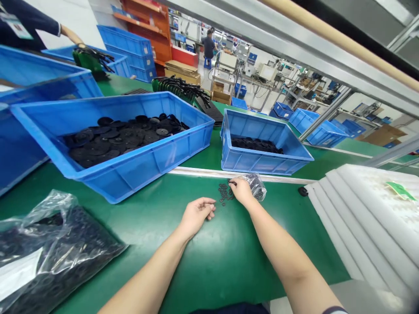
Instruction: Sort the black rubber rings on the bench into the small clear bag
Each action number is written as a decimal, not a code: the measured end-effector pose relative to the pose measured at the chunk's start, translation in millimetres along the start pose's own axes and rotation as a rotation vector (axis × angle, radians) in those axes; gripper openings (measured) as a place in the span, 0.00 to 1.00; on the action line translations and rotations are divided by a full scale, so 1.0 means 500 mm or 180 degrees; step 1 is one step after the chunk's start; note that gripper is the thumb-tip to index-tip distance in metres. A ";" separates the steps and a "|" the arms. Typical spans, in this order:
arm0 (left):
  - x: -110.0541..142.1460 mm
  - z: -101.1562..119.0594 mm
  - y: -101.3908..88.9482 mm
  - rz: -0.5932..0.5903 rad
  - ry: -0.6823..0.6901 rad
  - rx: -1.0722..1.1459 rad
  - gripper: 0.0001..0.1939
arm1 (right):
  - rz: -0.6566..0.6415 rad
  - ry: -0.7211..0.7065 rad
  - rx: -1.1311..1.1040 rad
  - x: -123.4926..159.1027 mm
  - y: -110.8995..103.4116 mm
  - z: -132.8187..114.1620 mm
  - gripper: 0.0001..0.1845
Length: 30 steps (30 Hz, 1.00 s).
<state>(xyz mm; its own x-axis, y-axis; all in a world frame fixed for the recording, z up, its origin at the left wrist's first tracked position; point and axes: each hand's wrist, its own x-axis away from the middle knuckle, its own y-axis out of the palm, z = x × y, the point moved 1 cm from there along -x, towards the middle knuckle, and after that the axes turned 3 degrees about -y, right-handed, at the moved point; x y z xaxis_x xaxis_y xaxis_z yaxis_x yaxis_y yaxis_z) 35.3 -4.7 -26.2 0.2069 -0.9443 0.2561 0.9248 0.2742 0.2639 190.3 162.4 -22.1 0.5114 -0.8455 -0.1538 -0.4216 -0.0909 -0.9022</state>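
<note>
My right hand (241,191) reaches to a loose pile of small black round parts (224,192) on the green table. Its thumb and fingers are pinched together on a small black part, mostly hidden by the fingertips. Just beyond that hand lies a small clear plastic bag (258,186) with more small black parts in it. To the left of the pile, my left hand (197,213) rests low over the table, its fingers curled and the thumb close to them. Whether something tiny sits between those fingertips is hidden.
A large blue bin (163,152) holds black discs; a smaller blue bin (265,163) holds black parts. Front left lies a big clear bag (75,244) of black rings. White foam trays (353,209) are stacked right. A co-worker's hand (73,38) is at far left.
</note>
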 end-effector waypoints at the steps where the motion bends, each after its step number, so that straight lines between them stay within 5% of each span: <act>1: 0.000 -0.001 0.000 -0.0009 0.0007 -0.0011 0.19 | 0.0014 -0.0011 -0.0007 0.001 0.000 0.004 0.09; 13: -0.011 -0.009 -0.008 0.0281 0.0327 -0.0212 0.18 | 0.0663 0.0076 -0.0158 0.064 0.008 0.037 0.12; 19: -0.012 -0.018 -0.014 0.0175 0.0442 -0.0661 0.12 | 0.1537 -0.0539 -0.0380 0.151 0.003 0.030 0.11; 26: 0.001 -0.033 -0.002 0.0570 0.1622 -0.2126 0.06 | 0.1015 -0.1034 0.0035 0.176 0.019 -0.018 0.08; 30: -0.004 -0.035 0.011 0.0512 0.1496 -0.3226 0.06 | 0.1105 -0.1066 0.0173 0.155 0.035 -0.004 0.10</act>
<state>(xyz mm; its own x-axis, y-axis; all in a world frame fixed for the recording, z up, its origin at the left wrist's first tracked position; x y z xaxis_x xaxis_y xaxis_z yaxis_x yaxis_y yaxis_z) 45.7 -4.3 -41.6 0.2489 -0.9449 -0.2128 0.6650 0.3265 -0.6717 221.0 94.1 -48.8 0.5641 -0.6044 -0.5625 -0.5747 0.2017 -0.7931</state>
